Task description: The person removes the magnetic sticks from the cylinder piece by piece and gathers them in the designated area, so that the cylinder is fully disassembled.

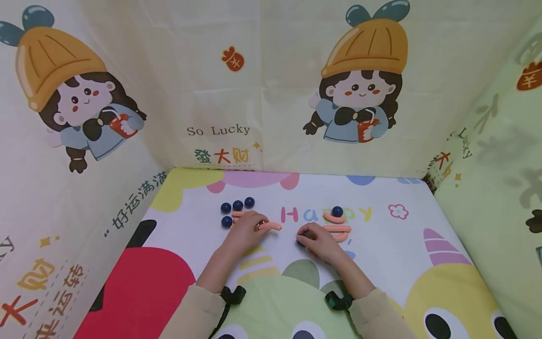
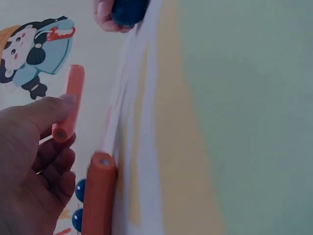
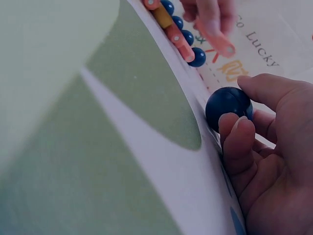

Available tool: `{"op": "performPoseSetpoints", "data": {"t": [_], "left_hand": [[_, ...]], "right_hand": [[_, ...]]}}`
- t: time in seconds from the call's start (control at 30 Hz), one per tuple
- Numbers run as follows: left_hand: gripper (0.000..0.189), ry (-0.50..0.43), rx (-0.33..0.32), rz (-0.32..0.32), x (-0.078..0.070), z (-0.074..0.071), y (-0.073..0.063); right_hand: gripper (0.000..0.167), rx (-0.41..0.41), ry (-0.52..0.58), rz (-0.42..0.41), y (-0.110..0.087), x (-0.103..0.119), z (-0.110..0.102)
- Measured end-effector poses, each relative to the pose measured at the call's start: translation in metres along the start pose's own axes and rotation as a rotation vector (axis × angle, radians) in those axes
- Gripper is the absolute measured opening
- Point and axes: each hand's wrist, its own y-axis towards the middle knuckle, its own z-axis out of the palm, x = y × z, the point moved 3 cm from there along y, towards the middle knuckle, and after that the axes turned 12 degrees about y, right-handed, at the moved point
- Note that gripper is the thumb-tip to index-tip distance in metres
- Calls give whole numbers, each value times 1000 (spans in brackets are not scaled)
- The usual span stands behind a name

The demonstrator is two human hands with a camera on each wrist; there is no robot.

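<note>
My left hand (image 1: 245, 231) pinches a pink magnetic rod (image 2: 74, 93) between thumb and fingers, raised off the tabletop. Below it lies another pink rod (image 2: 99, 196), close to several dark blue balls (image 1: 238, 205). In the head view the left hand partly covers the pieces under it. My right hand (image 1: 320, 242) grips a dark blue ball (image 3: 229, 108) with thumb and fingertips, low at the table surface. Just beyond the right hand are a straight pink rod (image 1: 337, 229), curved pink rods (image 1: 334, 218) and a single blue ball (image 1: 337, 211).
A printed cloth (image 1: 292, 273) with cartoon figures covers the table. Patterned cloth walls (image 1: 288, 108) rise at the back and both sides. A yellow piece (image 3: 163, 17) lies among the pink rods and blue balls at left. Small cameras (image 1: 338, 301) are strapped to both wrists.
</note>
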Motion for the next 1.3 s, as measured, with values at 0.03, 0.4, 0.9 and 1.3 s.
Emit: {"op": "performPoseSetpoints", "data": {"t": [0.03,0.4,0.9,1.3], "left_hand": [[38,-9,-11,14,4,0,-3],[32,-104,22,3,33,-14,-41],[44,-90,130,-68,61,-19,-61],[23,-46,131,29,57,-21,-64]], "right_hand": [[18,2,4,2,0,0,0],[17,-4,21,4,1,-2,1],[21,-2,38,5,0,1,1],[19,2,33,0,-1,-2,0]]}}
